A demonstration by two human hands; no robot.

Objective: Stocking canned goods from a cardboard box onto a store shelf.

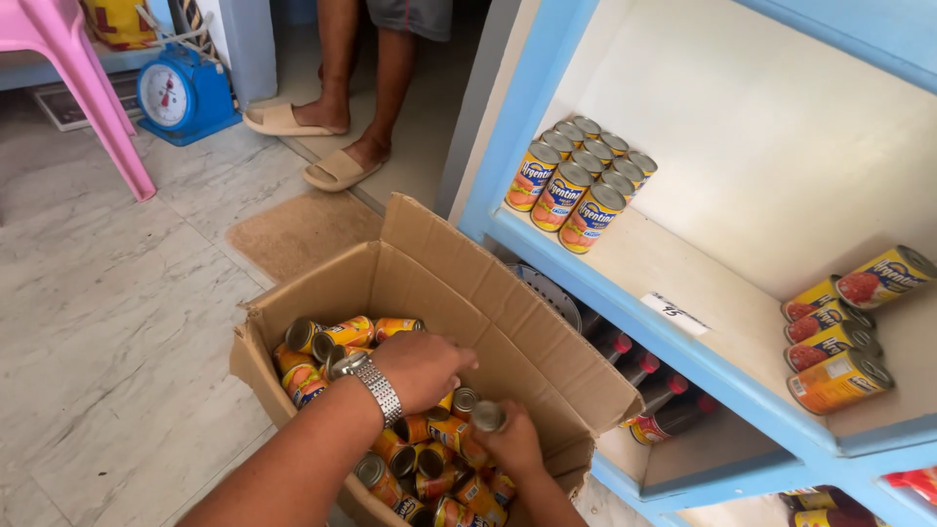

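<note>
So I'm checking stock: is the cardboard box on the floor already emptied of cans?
No, the cardboard box holds many cans, and both the left hand and right hand are inside it among them.

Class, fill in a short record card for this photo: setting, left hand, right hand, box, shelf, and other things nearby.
Setting: tiled floor beside a blue shelf unit
Left hand: inside the cardboard box, on the cans, metal wristwatch on the wrist
Right hand: grips one small can
Box: open, filled with loose yellow-labelled cans
Shelf: upright cans grouped at the back, stacked cans lying sideways
Nearby: blue weighing scale, pink chair, another person's sandalled feet
</note>
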